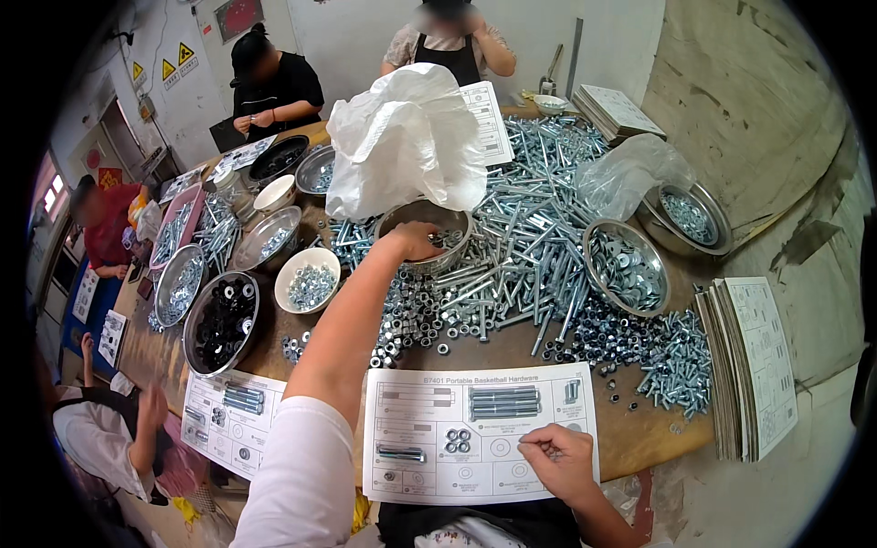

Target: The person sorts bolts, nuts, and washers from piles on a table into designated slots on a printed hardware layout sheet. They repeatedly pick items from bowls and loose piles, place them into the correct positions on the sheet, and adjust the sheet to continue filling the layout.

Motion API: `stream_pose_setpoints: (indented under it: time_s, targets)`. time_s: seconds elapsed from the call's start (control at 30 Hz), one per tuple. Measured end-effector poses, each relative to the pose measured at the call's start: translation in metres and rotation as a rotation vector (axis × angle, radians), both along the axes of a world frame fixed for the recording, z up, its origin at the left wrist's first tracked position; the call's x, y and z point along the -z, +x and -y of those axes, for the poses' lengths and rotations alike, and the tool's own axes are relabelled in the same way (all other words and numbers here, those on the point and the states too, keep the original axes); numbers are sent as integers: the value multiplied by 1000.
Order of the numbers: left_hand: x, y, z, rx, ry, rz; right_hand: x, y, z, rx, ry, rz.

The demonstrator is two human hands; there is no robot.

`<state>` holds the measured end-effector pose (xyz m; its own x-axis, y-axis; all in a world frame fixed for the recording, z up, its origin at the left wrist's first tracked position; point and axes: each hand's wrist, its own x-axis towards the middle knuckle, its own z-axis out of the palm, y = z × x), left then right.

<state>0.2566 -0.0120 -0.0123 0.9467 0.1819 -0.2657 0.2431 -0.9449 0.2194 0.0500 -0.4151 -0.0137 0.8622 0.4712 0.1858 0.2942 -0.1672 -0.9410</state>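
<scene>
My left hand (pixel 417 240) reaches over the rim of a steel bowl (pixel 424 216) that holds small metal parts. Its fingertips are partly hidden inside, so their grip does not show. My right hand (pixel 559 462) is over the right side of a printed sheet (pixel 539 493), fingers curled together; anything in them is too small to make out. On that sheet lie a row of long bolts (pixel 504 403), a group of nuts (pixel 457 441), a dark bolt-like piece (pixel 402 454) and small upright pieces (pixel 572 391). A crumpled white bag (pixel 402 137) stands behind the bowl.
Heaped bolts (pixel 539 201) cover the table's middle, with loose nuts (pixel 411 315) nearer me. A bowl of washers (pixel 627 269) and stacked sheets (pixel 754 365) stand right. Left are a bowl of black parts (pixel 222 324) and a white bowl (pixel 308 281). Several people work around the table.
</scene>
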Motion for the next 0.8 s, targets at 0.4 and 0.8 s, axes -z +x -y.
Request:
stream_pose_setpoints:
  time_s: [0.4, 0.8]
  targets:
    - [21, -20, -13, -192, -226, 529, 4, 5, 0, -41, 37, -43]
    - [-27, -97, 75, -368, -1433, 475, 7, 29, -17, 80, 31, -131]
